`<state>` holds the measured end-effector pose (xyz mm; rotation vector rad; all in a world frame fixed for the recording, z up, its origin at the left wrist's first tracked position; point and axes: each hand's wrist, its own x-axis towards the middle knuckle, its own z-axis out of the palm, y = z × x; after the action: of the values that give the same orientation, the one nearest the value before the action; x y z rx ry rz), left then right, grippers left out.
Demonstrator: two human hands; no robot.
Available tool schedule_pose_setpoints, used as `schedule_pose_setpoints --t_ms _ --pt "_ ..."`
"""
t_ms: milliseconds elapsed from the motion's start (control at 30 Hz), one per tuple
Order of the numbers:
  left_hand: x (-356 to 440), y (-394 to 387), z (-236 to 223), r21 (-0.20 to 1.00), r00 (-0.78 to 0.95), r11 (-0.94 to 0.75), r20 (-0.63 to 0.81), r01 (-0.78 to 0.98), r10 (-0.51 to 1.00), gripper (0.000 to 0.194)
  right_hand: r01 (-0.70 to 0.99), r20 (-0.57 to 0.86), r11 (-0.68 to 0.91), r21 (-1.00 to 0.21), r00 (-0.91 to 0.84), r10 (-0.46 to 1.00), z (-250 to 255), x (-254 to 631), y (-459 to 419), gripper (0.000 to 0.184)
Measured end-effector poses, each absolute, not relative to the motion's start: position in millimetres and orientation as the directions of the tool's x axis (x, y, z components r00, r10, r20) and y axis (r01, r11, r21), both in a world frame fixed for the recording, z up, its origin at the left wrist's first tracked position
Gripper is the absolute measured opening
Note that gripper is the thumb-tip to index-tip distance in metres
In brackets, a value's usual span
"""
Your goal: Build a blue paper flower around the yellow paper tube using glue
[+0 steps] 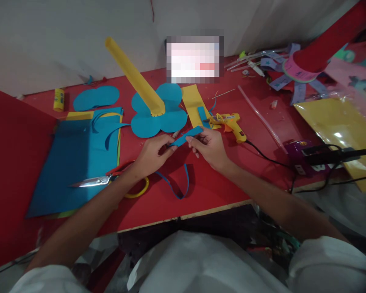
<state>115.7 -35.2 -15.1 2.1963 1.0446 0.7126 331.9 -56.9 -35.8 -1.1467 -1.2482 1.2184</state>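
Note:
Both my hands hold a narrow blue paper strip (186, 136) just above the red table (219, 187). My left hand (154, 154) pinches its near end, fingers closed. My right hand (209, 146) pinches the strip's middle, fingers curled. Behind the strip lies a blue flower-shaped paper cutout (171, 118) with a yellow paper tube (134, 77) standing tilted on it. A yellow glue gun (232, 124) lies just right of my right hand. A thin curled blue paper trimming (178, 183) rests below my hands.
Scissors (100, 179) lie on blue paper sheets (70, 162) at the left, by a yellow tape ring (140, 191). A glue stick (59, 99) and a blue cutout (96, 97) sit far left. Yellow paper (193, 103), a black cable (268, 156), a power strip (301, 152) and craft scraps fill the right.

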Motion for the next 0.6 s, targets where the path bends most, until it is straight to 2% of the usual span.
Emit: schedule_pose_setpoints --t_ms 367,600 --pt "116.1 -33.9 -20.7 0.713 0.524 -0.497 0.211 0.495 0.825 0.023 -0.085 0.023 0.024 -0.996 0.020 1.000 -33.9 332.3 -55.3 0.053" --pt "115.1 -34.9 -17.1 0.725 0.557 -0.498 0.189 0.476 0.808 0.031 -0.160 0.043 0.045 -0.986 0.016 0.999 -32.3 332.1 -56.5 0.048"
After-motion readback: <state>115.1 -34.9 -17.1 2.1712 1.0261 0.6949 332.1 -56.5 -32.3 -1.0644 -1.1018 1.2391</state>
